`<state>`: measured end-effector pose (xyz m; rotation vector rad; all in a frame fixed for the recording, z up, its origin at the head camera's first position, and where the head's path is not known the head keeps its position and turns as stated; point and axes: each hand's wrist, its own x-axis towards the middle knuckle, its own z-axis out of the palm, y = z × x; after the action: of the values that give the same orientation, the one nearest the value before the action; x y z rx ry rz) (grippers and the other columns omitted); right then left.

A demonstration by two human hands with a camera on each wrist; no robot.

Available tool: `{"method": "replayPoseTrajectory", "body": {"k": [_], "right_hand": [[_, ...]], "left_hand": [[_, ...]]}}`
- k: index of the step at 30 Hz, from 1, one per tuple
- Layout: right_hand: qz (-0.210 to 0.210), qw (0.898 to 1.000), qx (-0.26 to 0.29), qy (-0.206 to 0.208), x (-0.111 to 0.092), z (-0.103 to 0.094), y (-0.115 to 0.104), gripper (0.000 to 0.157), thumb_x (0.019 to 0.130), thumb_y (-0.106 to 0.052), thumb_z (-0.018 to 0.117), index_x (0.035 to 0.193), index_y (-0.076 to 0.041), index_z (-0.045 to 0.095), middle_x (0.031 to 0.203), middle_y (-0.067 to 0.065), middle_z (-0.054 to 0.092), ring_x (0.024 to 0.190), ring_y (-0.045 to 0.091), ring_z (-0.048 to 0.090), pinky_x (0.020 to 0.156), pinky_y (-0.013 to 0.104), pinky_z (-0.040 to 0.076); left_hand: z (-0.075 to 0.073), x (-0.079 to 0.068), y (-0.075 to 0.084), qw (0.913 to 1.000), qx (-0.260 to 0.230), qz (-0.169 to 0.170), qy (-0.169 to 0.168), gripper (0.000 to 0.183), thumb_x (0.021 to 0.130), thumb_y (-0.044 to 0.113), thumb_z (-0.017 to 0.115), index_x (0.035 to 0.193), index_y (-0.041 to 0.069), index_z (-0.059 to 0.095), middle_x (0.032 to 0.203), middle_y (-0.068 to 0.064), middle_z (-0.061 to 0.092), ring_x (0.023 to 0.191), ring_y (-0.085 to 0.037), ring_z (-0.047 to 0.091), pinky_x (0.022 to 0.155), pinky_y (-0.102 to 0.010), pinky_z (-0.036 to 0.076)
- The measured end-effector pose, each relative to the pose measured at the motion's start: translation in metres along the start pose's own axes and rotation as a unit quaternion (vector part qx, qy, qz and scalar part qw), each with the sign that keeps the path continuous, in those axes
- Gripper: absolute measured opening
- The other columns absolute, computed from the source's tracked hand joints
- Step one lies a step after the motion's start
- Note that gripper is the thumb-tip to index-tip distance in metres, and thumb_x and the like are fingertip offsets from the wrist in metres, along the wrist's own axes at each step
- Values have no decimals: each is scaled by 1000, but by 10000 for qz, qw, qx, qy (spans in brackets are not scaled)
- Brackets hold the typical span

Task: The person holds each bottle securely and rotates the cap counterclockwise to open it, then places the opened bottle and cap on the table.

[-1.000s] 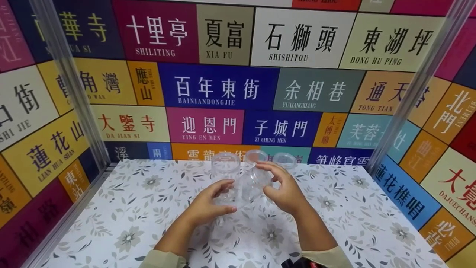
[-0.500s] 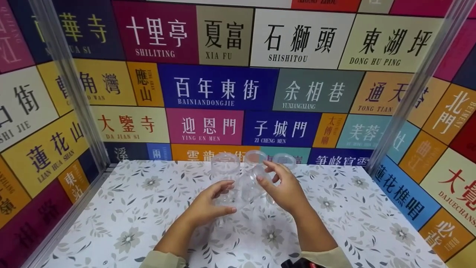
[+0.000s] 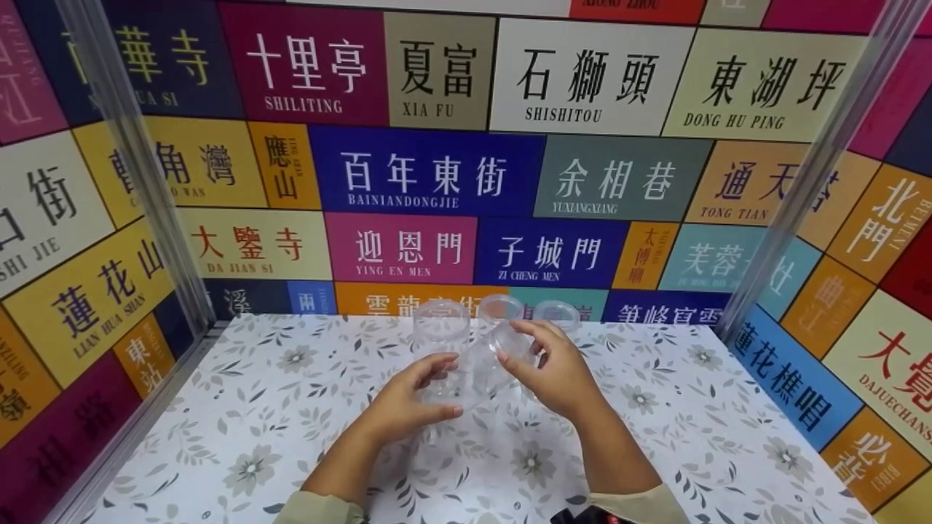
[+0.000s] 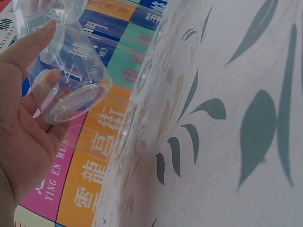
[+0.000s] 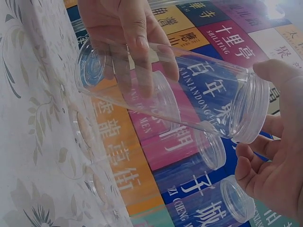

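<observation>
Between the two hands a clear plastic jar [image 3: 489, 372] is held tilted above the table, its mouth end up and to the right. My left hand [image 3: 406, 397] grips it near the base, thumb and fingers around the wall. At the upper end, the thumb and fingers of my right hand [image 3: 557, 371] hold the ribbed clear cap or rim [image 5: 253, 109]; whether this is a separate lid, I cannot tell. In the left wrist view the jar's round base [image 4: 80, 104] shows, and nothing is visible inside.
Three more clear jars stand at the back of the table: a left jar [image 3: 442, 324], a middle jar [image 3: 500, 307] and a right jar [image 3: 558, 313], partly behind the right hand. A sign-patterned wall [image 3: 429, 171] rises behind the flower-print tabletop [image 3: 255, 407].
The right thumb and fingers have shifted around the jar's upper end, the thumb moving up and left. The left hand and the other jars stay in place.
</observation>
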<state>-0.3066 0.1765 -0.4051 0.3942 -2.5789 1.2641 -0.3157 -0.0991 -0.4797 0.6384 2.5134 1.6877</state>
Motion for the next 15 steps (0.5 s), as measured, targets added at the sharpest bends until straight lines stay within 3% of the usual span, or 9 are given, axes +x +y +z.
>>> {"method": "replayPoseTrajectory", "body": {"k": [7, 15], "right_hand": [[-165, 9995, 268, 83, -2, -2, -1, 58, 94, -39, 81, 147, -24, 65, 152, 3, 59, 92, 17, 56, 77, 31, 53], [-127, 9987, 470, 116, 0, -6, -1, 59, 95, -38, 81, 150, -25, 63, 150, 2, 59, 90, 20, 55, 77, 30, 53]], "left_hand": [[0, 1, 0, 10000, -51, -67, 46, 76, 84, 40, 92, 150, 45, 55, 155, 9, 62, 148, -25, 54, 130, -58, 36], [-2, 0, 1, 9999, -88, -62, 132, 77, 84, 39, 92, 151, 44, 54, 154, 9, 62, 147, -25, 54, 130, -55, 37]]}}
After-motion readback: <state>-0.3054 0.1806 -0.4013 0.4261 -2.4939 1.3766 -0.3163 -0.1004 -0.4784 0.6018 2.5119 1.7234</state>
